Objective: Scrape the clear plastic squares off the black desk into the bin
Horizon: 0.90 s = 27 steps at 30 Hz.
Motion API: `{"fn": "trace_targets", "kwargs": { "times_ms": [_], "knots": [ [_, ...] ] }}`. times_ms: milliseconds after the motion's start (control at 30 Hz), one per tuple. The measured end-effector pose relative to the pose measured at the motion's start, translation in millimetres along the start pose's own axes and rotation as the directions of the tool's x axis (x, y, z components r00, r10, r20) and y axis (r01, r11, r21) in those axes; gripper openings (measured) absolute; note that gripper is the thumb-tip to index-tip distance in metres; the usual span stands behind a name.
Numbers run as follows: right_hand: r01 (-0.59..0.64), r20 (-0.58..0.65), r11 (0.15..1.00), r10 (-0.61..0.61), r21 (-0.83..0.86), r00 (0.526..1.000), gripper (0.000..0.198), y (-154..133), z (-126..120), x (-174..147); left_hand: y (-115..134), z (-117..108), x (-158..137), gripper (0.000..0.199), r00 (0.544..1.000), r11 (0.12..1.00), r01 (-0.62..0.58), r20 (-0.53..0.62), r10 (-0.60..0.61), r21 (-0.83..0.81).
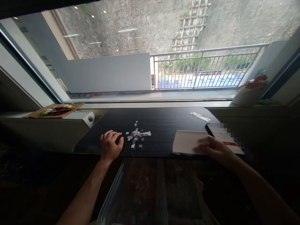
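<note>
My left hand [111,145] rests at the front left of the dark table, thumb and fingers curved apart with nothing between them. Just right of it lies a loose pile of small square pieces [137,135], some white and some see-through. On the right side, my right hand [212,146] grips the right edge of a flat white board [188,140] with rounded corners. The board lies low over the table's front edge; whether it touches the tabletop I cannot tell. Partly behind that hand is a white booklet or flat box [222,136] with a red stripe.
A thin clear-and-white strip [200,117] lies at the back right of the dark table [161,117]. Below the front edge stands a clear plastic bin [112,190]. A radiator [82,118] and a brown sheet [35,113] with colourful items are at left. A window stands behind.
</note>
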State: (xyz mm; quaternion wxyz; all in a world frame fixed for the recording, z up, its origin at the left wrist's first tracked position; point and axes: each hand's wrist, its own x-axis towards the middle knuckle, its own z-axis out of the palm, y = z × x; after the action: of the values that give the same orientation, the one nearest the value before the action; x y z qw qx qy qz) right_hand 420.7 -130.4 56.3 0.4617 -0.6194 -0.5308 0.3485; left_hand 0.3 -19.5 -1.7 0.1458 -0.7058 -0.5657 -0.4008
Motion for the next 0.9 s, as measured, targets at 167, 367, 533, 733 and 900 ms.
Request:
{"fn": "trace_targets", "kwargs": {
  "times_ms": [167, 367, 533, 733, 900],
  "knots": [
    [-0.015, -0.013, 0.999, 0.014, -0.039, 1.000, 0.041, 2, -12, -11, 0, 0, 0, 0.025, 1.000, 1.000, 0.000, 0.002, 0.000, -0.005],
    [-0.038, -0.045, 0.996, 0.034, -0.079, 0.998, 0.046, 2, -19, -14, 0, 0, 0, 0.024, 1.000, 1.000, 0.002, 0.005, -0.002, -0.018],
    [-0.047, 0.020, 0.999, 0.046, 0.016, 0.999, 0.046, 4, -14, -21, 2, 0, 0, 0.023, 1.000, 1.000, 0.015, 0.011, -0.015, -0.013],
    [0.081, 0.070, 0.983, -0.094, 0.162, 0.993, 0.050, -5, 66, -2, 7, -2, -1, 0.020, 0.999, 0.998, 0.022, 0.033, -0.024, 0.051],
    [0.161, 0.111, 0.977, -0.177, 0.137, 0.978, 0.047, -17, 120, 21, 11, -2, -3, 0.019, 0.998, 0.998, 0.038, 0.037, -0.040, 0.054]
  ]
}}
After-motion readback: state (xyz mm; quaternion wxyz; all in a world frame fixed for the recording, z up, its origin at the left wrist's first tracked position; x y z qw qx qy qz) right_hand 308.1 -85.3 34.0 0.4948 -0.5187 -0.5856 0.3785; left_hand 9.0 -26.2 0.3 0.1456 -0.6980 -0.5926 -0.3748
